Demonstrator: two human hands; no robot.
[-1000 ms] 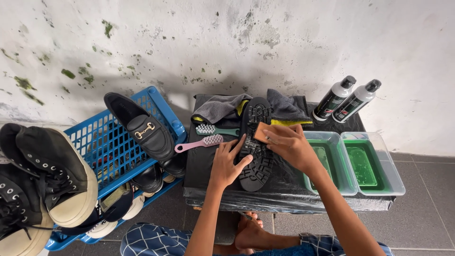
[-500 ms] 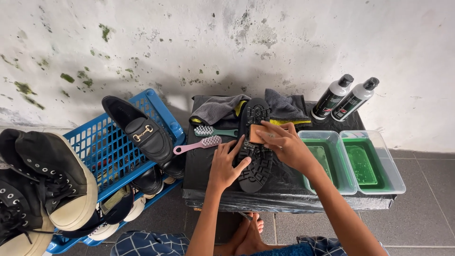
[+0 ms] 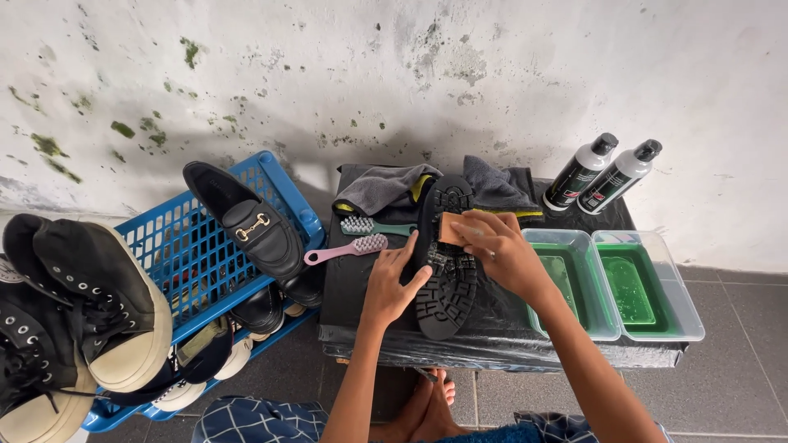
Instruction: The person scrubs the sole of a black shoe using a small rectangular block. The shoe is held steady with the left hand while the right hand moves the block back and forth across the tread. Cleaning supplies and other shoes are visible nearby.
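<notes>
Against a stained white wall point(image 3: 509, 74), on a grey tiled floor point(image 3: 739, 344), your low bench point(image 3: 509, 349) sits wrapped in black plastic. Sole-up at its middle lies one black shoe point(image 3: 447, 279). Your left hand point(image 3: 390, 283) lies flat and open on its near side, steadying it; your right hand point(image 3: 501, 250) is closed on a brown block point(image 3: 451, 230) pressed to the sole. Beside you: one blue crate point(image 3: 180, 262) of shoes, two green-water tubs point(image 3: 611, 283), two bottles point(image 3: 603, 174), two brushes point(image 3: 357, 236), grey cloths point(image 3: 386, 187).
</notes>
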